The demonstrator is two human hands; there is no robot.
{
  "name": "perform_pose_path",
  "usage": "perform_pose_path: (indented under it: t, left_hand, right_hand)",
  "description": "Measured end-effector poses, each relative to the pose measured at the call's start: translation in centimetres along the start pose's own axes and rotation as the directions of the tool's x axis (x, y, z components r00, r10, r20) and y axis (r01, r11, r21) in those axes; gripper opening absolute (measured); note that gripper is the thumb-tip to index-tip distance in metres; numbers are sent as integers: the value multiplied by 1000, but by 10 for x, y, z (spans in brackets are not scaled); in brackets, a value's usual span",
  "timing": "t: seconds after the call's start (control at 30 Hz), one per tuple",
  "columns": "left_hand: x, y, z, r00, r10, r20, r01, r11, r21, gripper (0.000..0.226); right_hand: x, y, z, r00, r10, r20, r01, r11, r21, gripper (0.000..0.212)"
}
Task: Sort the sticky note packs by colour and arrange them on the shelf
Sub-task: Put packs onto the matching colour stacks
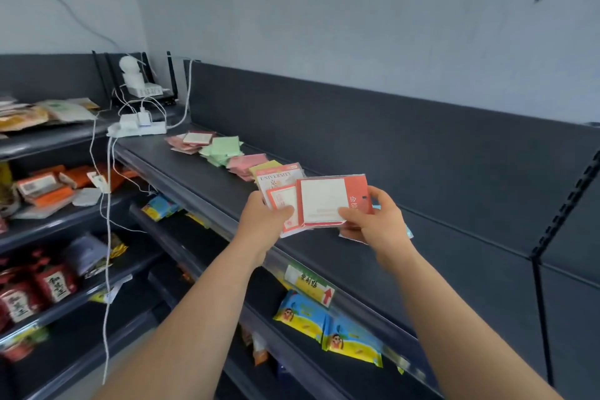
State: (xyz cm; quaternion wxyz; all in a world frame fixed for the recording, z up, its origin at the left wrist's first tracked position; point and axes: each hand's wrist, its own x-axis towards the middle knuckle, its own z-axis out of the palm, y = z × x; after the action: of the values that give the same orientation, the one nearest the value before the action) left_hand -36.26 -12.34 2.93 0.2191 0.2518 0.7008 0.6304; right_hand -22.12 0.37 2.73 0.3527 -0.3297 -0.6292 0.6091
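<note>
A red sticky note pack (331,200) was gripped above the dark shelf (201,169) by the right hand (373,221), while similar packs (279,201) were clasped in the left hand (263,221); green packs (222,146) and pink packs (246,162) were laid behind.

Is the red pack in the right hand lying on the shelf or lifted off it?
Lifted: the right hand holds the red pack above the shelf.

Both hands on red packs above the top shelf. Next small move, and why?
Probably carry the red pack in the right hand to the far red pile. The shelf already holds separate red, green and pink piles; the left hand holds more red packs.
</note>
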Motion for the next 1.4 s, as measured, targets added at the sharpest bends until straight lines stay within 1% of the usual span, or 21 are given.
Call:
perform_pose_path:
  t: [0.17,0.27,0.37,0.47,0.6,0.7,0.8,0.9,1.03,1.13,1.23,1.33,1.4]
  left_hand:
    - [19,-5,-5,998,-40,-54,39,999,-20,26]
    - [29,-5,1,998,-10,-62,9,1000,-19,16]
    - [40,-6,6,998,5,-57,-7,999,-37,22]
    - [54,-6,8,997,17,-77,-22,998,-64,27]
    - [69,-5,0,991,40,-130,-55,991,-118,21]
    - [81,-7,-14,991,11,-135,-36,983,-181,23]
    - [99,-7,-31,995,27,-96,-50,968,-246,23]
    - [124,-4,-51,997,64,-37,-71,970,-234,19]
    - [174,-9,-84,996,80,-44,-87,981,-176,31]
    - [211,-15,-114,997,72,-19,-74,986,-149,30]
    - [247,-21,-141,998,48,35,-42,987,-157,33]
    - [280,-25,-162,994,37,98,-22,989,-145,31]
    - [300,-28,-172,994,21,104,-7,991,-135,31]
  right_hand:
    - [18,-1,2,999,-43,-19,43,999,-33,51]
    - [31,-1,-5,996,-76,-54,74,996,-45,56]
    - [43,-5,-12,992,-102,-69,99,994,-42,56]
    - [58,-8,-12,992,-124,-35,122,991,-45,57]
    - [79,-9,8,991,-134,29,134,991,-12,57]
    - [92,-10,32,990,-122,77,123,992,-1,56]
    - [111,-13,64,984,-105,141,114,992,-55,51]
    - [129,-16,105,977,-54,205,74,993,-91,40]
    - [152,-14,161,968,8,250,2,999,-40,37]
    - [172,-15,200,967,55,248,-52,999,-16,36]
    - [192,-17,232,972,99,214,-98,995,-17,31]
    - [210,-17,258,971,153,183,-154,988,-7,27]
    - [221,-17,272,962,194,190,-199,980,5,27]
